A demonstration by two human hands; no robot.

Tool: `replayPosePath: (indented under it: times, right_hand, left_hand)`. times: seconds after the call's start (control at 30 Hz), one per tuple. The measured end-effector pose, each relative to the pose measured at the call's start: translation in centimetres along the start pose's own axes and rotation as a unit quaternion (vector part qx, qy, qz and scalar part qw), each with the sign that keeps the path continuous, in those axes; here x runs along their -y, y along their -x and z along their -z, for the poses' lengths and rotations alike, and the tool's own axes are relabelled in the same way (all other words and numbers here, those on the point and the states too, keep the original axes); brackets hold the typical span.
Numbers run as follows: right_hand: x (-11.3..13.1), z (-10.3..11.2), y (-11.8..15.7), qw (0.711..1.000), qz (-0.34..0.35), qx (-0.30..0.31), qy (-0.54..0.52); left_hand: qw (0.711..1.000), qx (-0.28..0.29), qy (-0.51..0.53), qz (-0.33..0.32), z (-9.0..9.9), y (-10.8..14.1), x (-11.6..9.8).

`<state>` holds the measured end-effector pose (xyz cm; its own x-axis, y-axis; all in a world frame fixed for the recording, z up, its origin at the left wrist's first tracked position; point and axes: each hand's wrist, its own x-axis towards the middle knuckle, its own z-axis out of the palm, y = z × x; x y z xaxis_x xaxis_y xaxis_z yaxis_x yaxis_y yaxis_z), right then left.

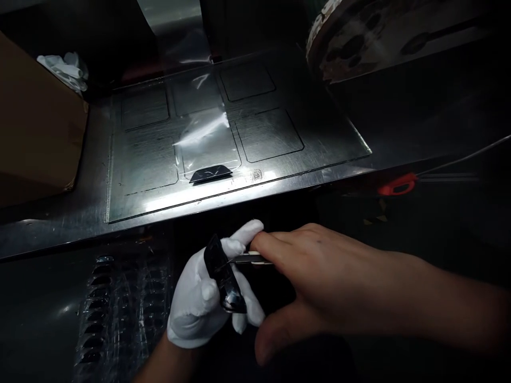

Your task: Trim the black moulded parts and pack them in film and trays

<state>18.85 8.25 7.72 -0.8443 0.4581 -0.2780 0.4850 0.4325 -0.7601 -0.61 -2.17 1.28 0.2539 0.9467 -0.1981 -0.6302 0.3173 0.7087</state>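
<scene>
My left hand (199,298), in a white glove, is closed around a small glossy black plastic part (224,276) below the bench edge. My bare right hand (315,276) comes in from the right and holds a slim tool with a pointed metal tip (245,258). That tip meets the inner side of the black part. Most of the tool's handle is hidden behind my right fingers, so its exact kind cannot be told. My right thumb stands apart, lower down. A second flat black piece (211,174) lies on the bench, near its front edge.
A glass-like sheet with marked rounded squares (275,135) covers the metal bench (93,159). At left are a cardboard box (40,127) and white gloves or cloth (66,70). Clear trays of black parts (96,319) sit lower left. A red-handled object (397,184) hangs at right.
</scene>
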Motion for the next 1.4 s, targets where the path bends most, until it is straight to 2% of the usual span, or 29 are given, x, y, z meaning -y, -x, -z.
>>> replayPosePath:
  times: [0.13, 0.37, 0.53, 0.67, 0.97, 1.3, 1.4]
  right_hand:
    - [0.0, -0.3, 0.0, 1.0, -0.004, -0.002, -0.006]
    - [0.2, -0.4, 0.4, 0.999, -0.005, -0.033, -0.008]
    - [1.0, 0.2, 0.2, 0.998, -0.056, 0.012, 0.005]
    - [1.2, 0.2, 0.1, 0.996, -0.071, 0.027, 0.038]
    - [1.0, -0.8, -0.1, 0.991, -0.054, -0.01, 0.123]
    - [0.9, -0.7, -0.3, 0.99, -0.06, 0.018, 0.127]
    - [0.8, -0.9, -0.3, 0.989, -0.062, 0.021, 0.129]
  left_hand:
    - [1.0, 0.023, 0.005, -0.002, 0.2, 0.1, 0.2]
    - [0.999, 0.024, 0.025, -0.005, 0.0, -0.1, 0.4]
    - [0.997, 0.064, 0.033, -0.024, 0.1, -0.5, 0.6]
    - [0.999, 0.046, 0.027, -0.005, 0.1, -0.6, 0.4]
    - [0.998, 0.031, 0.06, 0.007, 0.0, -0.6, 0.0]
    - [0.999, 0.01, 0.048, 0.008, 0.2, -0.5, -0.1]
    - [0.998, 0.031, 0.063, 0.007, 0.2, -0.6, 0.0]
